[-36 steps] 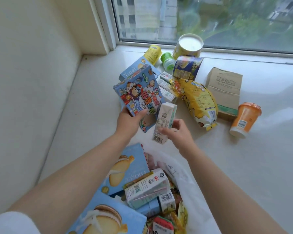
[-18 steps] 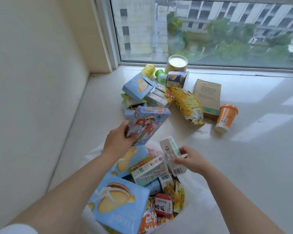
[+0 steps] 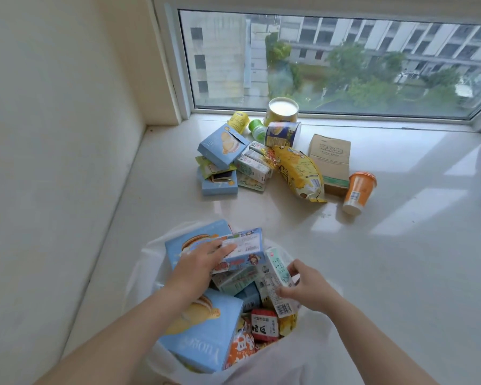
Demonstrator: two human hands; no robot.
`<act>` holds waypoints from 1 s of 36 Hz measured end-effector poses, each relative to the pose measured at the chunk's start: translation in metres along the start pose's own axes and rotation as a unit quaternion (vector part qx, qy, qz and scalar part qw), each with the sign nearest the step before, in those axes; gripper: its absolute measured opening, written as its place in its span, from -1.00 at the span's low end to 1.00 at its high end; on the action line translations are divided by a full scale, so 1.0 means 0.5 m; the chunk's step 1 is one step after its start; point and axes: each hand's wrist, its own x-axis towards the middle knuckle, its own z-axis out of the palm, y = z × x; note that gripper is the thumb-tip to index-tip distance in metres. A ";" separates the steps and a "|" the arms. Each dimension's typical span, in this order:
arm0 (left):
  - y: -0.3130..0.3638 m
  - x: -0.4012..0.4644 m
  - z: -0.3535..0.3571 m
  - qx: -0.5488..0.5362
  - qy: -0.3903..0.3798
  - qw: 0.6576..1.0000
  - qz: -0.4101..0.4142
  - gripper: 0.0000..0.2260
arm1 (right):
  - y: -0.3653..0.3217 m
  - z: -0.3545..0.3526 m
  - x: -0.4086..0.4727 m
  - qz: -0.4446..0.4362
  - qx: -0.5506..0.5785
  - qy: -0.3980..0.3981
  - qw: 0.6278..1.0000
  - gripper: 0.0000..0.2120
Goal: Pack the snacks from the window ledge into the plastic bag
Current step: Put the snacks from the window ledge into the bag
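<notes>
The person is putting two items into the plastic bag at the same time. The left hand is gripping the cartoon box, fingers lying over its top face, and is lowering it onto the blue cookie box at the 11 o'clock side of the bag. The right hand is pinching the small white carton between thumb and fingers and is holding it upright over the 2 o'clock side of the bag's mouth.

I judge that the next move is to let go of both items, then to reach toward 12 o'clock, where the remaining snacks are lying in a pile near the window: the yellow chip bag, the brown paper bag, the orange cup on its side and others.

The bag is already quite full, so the carton is needing a free gap; a loose drop could make it slide out over the thin rim. Between bag and pile the window ledge is giving open room. The wall is standing close at 9 o'clock, so the left elbow is having little space there.
</notes>
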 end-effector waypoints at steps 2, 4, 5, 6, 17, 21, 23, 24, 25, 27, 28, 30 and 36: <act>-0.018 -0.009 -0.008 0.027 -0.009 0.999 -0.041 -0.34 | -0.005 0.008 -0.018 -0.023 -0.001 0.005 1.000 -0.71; -0.035 -0.020 -0.014 0.057 -0.043 0.995 -0.064 -0.34 | -0.010 0.016 -0.028 -0.048 -0.038 0.018 0.998 -0.68; -0.042 -0.024 -0.016 0.077 -0.066 0.993 -0.065 -0.34 | -0.013 0.020 -0.031 -0.061 -0.068 0.023 0.996 -0.66; -0.047 -0.028 -0.020 0.093 -0.090 0.990 -0.062 -0.34 | -0.015 0.025 -0.032 -0.071 -0.103 0.022 0.992 -0.64; -0.027 -0.067 -0.032 0.095 -0.147 0.981 -0.083 -0.48 | 0.006 0.036 -0.039 -0.083 -0.231 -0.042 0.968 -0.68; -0.042 -0.021 -0.059 0.052 -0.022 0.990 -0.126 -0.66 | -0.003 0.027 -0.009 -0.070 -0.210 0.071 0.973 -0.71; -0.072 0.004 -0.055 0.094 0.053 0.982 -0.154 -0.75 | 0.002 0.028 0.019 -0.037 -0.169 0.151 0.973 -0.76; -0.085 0.012 -0.054 0.120 0.060 0.975 -0.179 -0.71 | 0.008 0.028 0.034 -0.011 -0.141 0.180 0.973 -0.77; -0.097 0.016 -0.053 0.136 0.043 0.966 -0.214 -0.63 | 0.015 0.026 0.048 0.024 -0.113 0.197 0.974 -0.74; -0.114 0.019 -0.053 0.139 0.002 0.949 -0.282 -0.50 | 0.027 0.023 0.069 0.106 -0.090 0.206 0.969 -0.56; -0.120 0.022 -0.051 0.125 -0.010 0.942 -0.313 -0.46 | 0.034 0.023 0.077 0.142 -0.102 0.199 0.964 -0.46; -0.131 0.030 -0.046 0.063 -0.023 0.926 -0.371 -0.47 | 0.042 0.030 0.088 0.196 -0.134 0.160 0.958 -0.31; -0.137 0.026 -0.042 0.024 -0.028 0.904 -0.426 -0.73 | 0.056 0.047 0.089 0.223 -0.214 0.112 0.944 -0.72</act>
